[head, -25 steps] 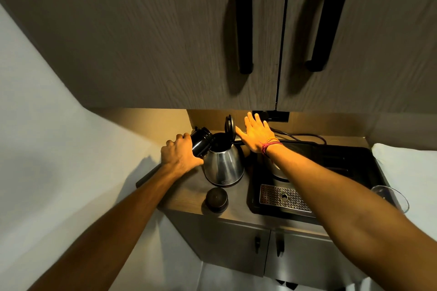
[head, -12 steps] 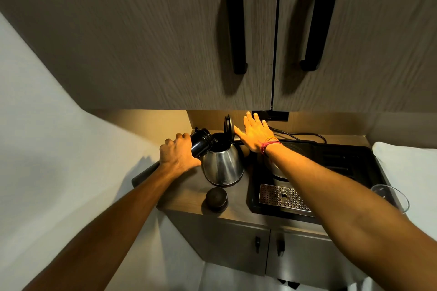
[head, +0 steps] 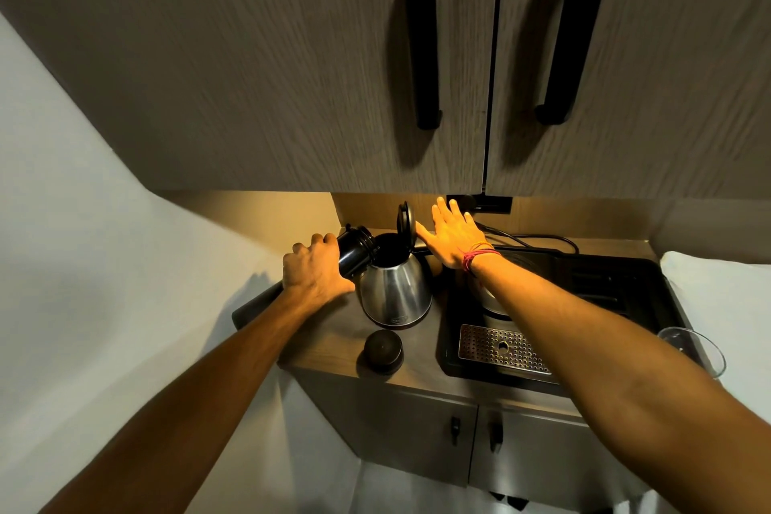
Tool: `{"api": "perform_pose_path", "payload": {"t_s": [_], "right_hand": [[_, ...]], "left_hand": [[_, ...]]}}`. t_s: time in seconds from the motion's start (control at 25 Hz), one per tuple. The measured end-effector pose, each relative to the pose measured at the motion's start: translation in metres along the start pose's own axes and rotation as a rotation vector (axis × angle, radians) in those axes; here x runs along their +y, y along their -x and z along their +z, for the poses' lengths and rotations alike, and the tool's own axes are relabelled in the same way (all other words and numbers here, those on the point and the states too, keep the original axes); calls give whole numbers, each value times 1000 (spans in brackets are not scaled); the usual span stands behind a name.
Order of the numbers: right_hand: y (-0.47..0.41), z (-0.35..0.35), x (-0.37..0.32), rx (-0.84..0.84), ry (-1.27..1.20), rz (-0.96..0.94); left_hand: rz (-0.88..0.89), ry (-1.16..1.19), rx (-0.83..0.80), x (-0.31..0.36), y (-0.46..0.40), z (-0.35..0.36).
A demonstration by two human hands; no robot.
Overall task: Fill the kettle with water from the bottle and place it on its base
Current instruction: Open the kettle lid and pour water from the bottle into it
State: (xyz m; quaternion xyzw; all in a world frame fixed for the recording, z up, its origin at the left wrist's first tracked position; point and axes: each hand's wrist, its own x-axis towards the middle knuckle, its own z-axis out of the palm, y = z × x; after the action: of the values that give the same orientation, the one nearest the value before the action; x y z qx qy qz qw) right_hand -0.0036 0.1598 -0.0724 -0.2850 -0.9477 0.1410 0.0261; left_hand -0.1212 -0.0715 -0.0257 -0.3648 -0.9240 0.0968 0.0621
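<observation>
The kettle [head: 395,296] just right of the left fingers [head: 317,242] is polished, mirror-bright steel with a dark plastic lid [head: 405,221]. Those fingers wrap a glossy black bottle [head: 354,252]. The counter [head: 329,346] below them looks like matt wood grain, as do the cupboards [head: 250,54]. Under the right wrist, a perforated metal grille [head: 496,348] sits in a black plastic tray [head: 626,275]

The head camera is tilting slightly, so the upper cabinet handles [head: 422,29] are sitting a little further left in view than 1 s ago. The left hand [head: 315,273] and black bottle [head: 354,252] are edging a touch lower-left against the kettle [head: 394,290] opening. Nothing else is visibly shifting.
</observation>
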Motion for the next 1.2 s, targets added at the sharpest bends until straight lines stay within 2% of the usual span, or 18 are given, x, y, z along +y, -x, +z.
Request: {"api": "perform_pose_path", "payload": {"t_s": [0.36, 0.56, 0.68, 0.88, 0.96, 1.2], "right_hand": [[-1, 1, 1, 0, 16, -25], [-4, 2, 1, 2, 47, -13], [-4, 0, 0, -38, 53, -32], [4, -1, -4, -76, 217, -162], [5, -3, -7, -83, 229, -176], [2, -7, -24, -112, 237, -226]], "left_hand": [[13, 13, 22, 3, -1, 4], [18, 129, 57, 4, -2, 5], [-34, 368, 92, 0, -4, 9], [-202, 997, 146, -3, 7, 30], [-278, 1173, 196, -5, 16, 48], [-458, 1316, 239, -18, 25, 94]]}}
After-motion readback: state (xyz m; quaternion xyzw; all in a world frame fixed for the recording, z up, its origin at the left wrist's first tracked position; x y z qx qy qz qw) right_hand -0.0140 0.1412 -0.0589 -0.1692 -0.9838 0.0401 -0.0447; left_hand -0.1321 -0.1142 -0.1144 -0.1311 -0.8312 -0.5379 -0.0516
